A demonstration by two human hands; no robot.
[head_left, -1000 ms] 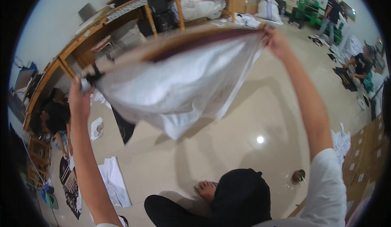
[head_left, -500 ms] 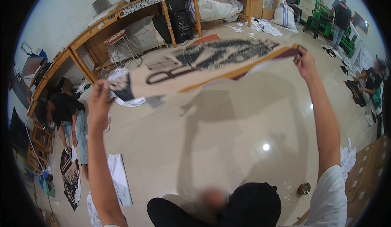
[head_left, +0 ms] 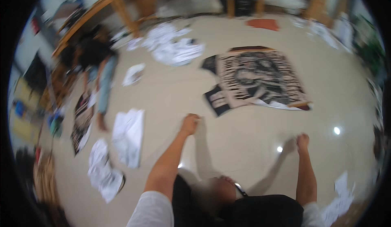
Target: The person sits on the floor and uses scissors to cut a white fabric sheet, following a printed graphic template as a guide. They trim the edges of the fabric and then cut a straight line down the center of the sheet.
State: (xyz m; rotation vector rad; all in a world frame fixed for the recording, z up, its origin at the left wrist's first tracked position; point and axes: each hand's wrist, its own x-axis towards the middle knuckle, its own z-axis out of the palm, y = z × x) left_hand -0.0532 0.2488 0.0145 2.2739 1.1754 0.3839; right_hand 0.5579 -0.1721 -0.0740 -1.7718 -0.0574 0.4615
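Observation:
A printed T-shirt (head_left: 260, 78), beige with black lettering, a large dark picture and maroon and mustard bands, lies spread on the tiled floor ahead of me. Its dark sleeves point left, and white inner cloth shows along its near edge. Short of the shirt, my left hand (head_left: 190, 124) hovers over bare tiles with its fingers curled and no cloth in them. Farther right and lower, my right hand (head_left: 302, 141) is likewise closed, apart from the shirt. Some blur softens both hands.
White cloths (head_left: 173, 46) lie heaped at the far left, with a folded white cloth (head_left: 128, 135) and a crumpled one (head_left: 104, 168) nearer. A person (head_left: 95, 56) bends over another printed shirt (head_left: 82, 119). An orange-red piece (head_left: 262, 24) lies by wooden tables (head_left: 120, 11).
Both hands have let go of the T-shirt, which now lies flat on the floor. They have come down and closer together, and my view has tilted downward.

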